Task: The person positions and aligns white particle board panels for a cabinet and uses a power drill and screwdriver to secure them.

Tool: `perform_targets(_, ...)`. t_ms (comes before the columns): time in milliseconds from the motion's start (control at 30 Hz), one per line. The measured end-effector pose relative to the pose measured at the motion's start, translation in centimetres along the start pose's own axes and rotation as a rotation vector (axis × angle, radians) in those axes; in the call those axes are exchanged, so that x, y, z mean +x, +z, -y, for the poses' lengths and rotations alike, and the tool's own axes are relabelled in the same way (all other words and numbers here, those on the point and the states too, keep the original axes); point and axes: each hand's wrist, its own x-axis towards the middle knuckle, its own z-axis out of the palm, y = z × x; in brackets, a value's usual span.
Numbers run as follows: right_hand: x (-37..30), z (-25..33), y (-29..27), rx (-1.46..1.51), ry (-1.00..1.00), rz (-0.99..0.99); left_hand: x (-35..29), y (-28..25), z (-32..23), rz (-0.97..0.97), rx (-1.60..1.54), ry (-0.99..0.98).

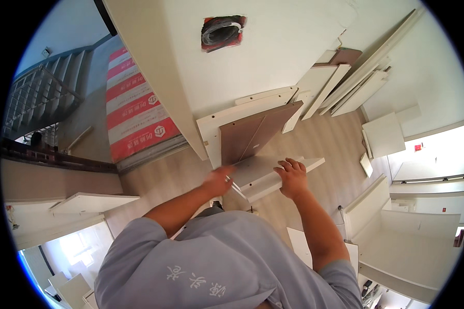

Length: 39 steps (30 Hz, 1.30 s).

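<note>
A white board (pixel 273 180) with small dark holes along its edge stands tilted before my body. Over its right part, the curled fingers of my right hand (pixel 292 178) grip the edge. My left hand (pixel 218 181), smeared by motion, is closed at the board's left end. From it sticks out a thin silvery rod (pixel 236 189), slanting down along that end; its exact kind is not clear. Just beyond, a brown panel (pixel 255 131) leans on a larger white panel (pixel 206 129) against the wall.
More white boards (pixel 358 87) lean along the wall at the far right. An open white cabinet carcass (pixel 407 232) lies at right. Red-and-white wrapped packs (pixel 139 110) lie at left beside a stairway (pixel 51 87). Wires fill a wall opening (pixel 222 33).
</note>
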Motion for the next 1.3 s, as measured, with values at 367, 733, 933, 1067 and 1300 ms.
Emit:
perform_targets(367,0.5,0.1,0.3,-0.004,-0.001,-0.02,5.0,-8.1,-7.6,-0.355,0.61,0.206)
perform_targets(733,1.1,0.2,-0.1,0.045,0.006,-0.05,1.9,-8.5,-10.0,-0.215,0.607,0.387)
perform_targets(933,1.0,0.0,0.2,0.017,0.013,-0.023,-1.6,-6.3,-11.9,-0.216,0.468,0.531)
perform_targets(1067,1.1,0.3,-0.3,-0.046,0.063,0.097,-2.0,-5.7,-11.2,-0.081,0.339,0.614)
perform_targets(1300,-1.1,-0.7,0.8,0.026,-0.019,-0.047,-2.9,-6.5,-10.1,0.162,0.015,0.426)
